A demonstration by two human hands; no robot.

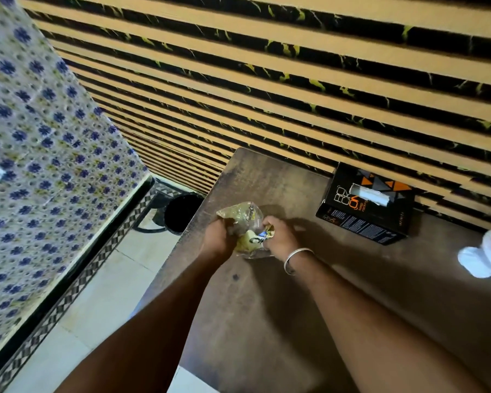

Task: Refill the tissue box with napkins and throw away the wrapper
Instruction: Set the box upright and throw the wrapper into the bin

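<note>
Yellow and clear plastic crumples between both hands: the wrapper [245, 226] is held just above the brown desk [352, 293], near its far left part. The left hand [219, 236] grips the wrapper's left side, its fingers curled tight into the film, and the right hand [279, 236] has its fingers clamped on the right side, where a bit of blue and black print shows. A silver bangle [295, 259] circles the right wrist.

Further right on the desk, against the striped wall [295, 80], sits the black tissue box [367, 207] with orange triangles on its top — white napkins [370, 194] show through the slot in its lid. The box is well apart from the hands.

At the desk's right edge lies a white object with a patch of red [488, 256], only partly in view; what it is I cannot tell.

Left of the desk, on the pale tiled floor [97, 307], stands a black bin [182, 212], its round mouth open upward, just beside the desk's far left corner. A bed with a blue-flowered cover [40, 151] fills the left side — its dark frame runs along the floor.
</note>
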